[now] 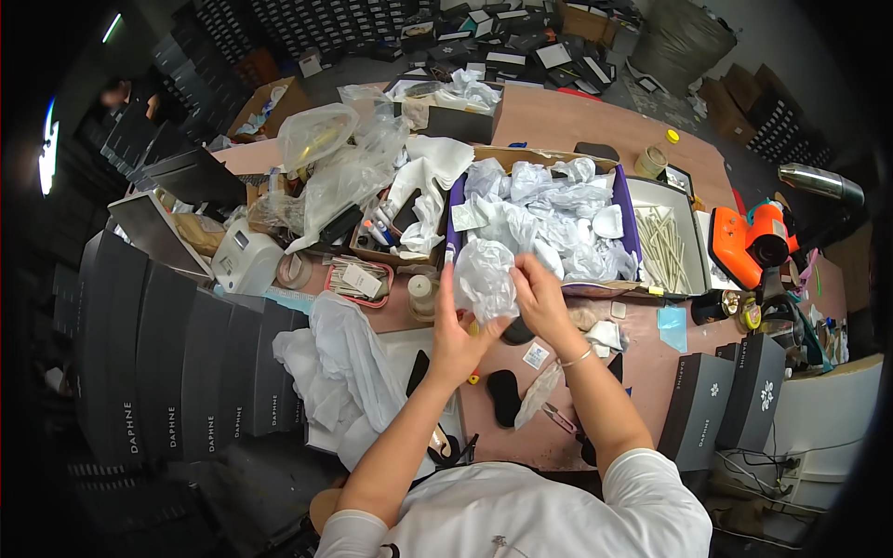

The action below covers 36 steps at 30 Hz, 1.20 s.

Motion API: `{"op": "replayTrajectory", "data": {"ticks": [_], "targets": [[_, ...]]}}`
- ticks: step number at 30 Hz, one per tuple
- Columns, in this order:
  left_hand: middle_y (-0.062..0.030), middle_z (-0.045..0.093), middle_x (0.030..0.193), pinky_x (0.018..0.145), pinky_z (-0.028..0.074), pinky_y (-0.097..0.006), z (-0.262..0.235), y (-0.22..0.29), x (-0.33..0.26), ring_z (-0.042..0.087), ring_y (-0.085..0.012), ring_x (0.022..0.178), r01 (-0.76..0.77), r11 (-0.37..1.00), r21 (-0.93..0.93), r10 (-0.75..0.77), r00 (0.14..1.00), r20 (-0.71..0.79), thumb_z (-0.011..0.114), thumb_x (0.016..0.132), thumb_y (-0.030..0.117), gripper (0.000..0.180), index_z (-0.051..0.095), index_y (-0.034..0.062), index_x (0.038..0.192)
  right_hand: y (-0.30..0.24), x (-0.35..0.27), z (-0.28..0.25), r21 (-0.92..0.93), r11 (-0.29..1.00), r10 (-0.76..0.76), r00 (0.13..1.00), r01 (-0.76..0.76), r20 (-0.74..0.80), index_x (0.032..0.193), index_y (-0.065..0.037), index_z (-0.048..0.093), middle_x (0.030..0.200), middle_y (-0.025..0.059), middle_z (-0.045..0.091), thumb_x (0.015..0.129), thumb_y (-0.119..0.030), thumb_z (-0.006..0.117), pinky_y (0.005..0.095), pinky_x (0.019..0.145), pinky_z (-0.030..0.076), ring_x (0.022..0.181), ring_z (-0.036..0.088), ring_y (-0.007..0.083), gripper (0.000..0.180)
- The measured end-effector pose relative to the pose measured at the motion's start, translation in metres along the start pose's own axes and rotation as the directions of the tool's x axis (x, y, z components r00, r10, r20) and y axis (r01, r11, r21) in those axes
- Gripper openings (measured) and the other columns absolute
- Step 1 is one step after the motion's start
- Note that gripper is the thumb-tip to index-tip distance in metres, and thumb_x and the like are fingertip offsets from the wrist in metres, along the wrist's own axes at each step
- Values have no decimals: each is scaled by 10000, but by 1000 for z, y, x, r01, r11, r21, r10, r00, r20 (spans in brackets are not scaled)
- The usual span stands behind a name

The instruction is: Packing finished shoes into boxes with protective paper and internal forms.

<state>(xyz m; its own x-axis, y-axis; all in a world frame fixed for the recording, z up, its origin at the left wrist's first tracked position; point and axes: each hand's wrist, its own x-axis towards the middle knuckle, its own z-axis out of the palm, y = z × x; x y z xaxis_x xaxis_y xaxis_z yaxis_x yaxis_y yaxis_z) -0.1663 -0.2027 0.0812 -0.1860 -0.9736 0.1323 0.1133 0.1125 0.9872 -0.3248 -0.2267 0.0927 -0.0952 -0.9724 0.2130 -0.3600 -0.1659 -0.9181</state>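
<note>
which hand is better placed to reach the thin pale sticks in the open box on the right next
Probably the right hand: it's nearer the thin pale sticks, while the left hand is farther left. Both hold the crumpled white wad.

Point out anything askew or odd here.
The dark boxes beyond the table lie jumbled at mixed angles, unlike the neat stacks beside them. Nearer, untidy white paper sprawls in loose folds, left of the left hand.
</note>
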Motion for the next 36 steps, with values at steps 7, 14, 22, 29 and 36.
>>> {"op": "replayTrajectory", "data": {"ticks": [7, 14, 22, 29, 36], "targets": [[-2, 616, 764, 486, 427, -195, -68, -23, -42, 534, -48, 572, 380, 905, -189, -412, 895, -172, 446, 984, 184, 247, 627, 25, 1038, 43, -57, -27, 524, 722, 406, 889, -453, 209, 933, -41, 609, 754, -96, 491, 927, -128, 564, 168, 610, 335, 681, 400, 8, 98], [-82, 586, 1157, 923, 443, -316, -130, -22, -102, 568, -181, 1045, 169, 715, -678, -395, 898, -193, 517, 958, 250, 392, 480, -7, 1251, 24, -121, -8, 255, 758, 367, 716, -600, 593, 921, -50, 598, 771, -90, 484, 942, -168, 543, 177, 622, 341, 696, 394, 19, 132], [-79, 493, 1299, 1021, 365, -378, -114, -2, -208, 476, -209, 1190, 277, 819, -503, -460, 841, -286, 636, 872, 154, 529, 409, 39, 1335, -6, -148, 55, 70, 995, -42, 340, -72, 939, 914, -4, 585, 750, -21, 535, 950, -166, 506, 224, 644, 413, 707, 467, 63, 184], [-82, 433, 1371, 1065, 321, -422, -151, 11, -210, 395, -236, 1286, -17, 620, -784, -357, 884, -301, 613, 867, 148, 577, 353, 54, 1374, -38, -123, 128, 81, 978, 45, 579, -191, 814, 994, -2, 573, 815, 109, 588, 916, -227, 565, 316, 724, 452, 739, 529, 193, 238], [-85, 554, 1164, 898, 457, -321, -193, -17, -210, 554, -177, 1043, 128, 863, -488, -436, 676, -593, 569, 869, -5, 329, 498, 7, 1190, -2, -83, 234, -253, 964, 20, 932, 77, 362, 1421, -35, 270, 1365, 262, 384, 789, -278, 714, 447, 1004, 367, 1268, 375, 388, 809]]}}
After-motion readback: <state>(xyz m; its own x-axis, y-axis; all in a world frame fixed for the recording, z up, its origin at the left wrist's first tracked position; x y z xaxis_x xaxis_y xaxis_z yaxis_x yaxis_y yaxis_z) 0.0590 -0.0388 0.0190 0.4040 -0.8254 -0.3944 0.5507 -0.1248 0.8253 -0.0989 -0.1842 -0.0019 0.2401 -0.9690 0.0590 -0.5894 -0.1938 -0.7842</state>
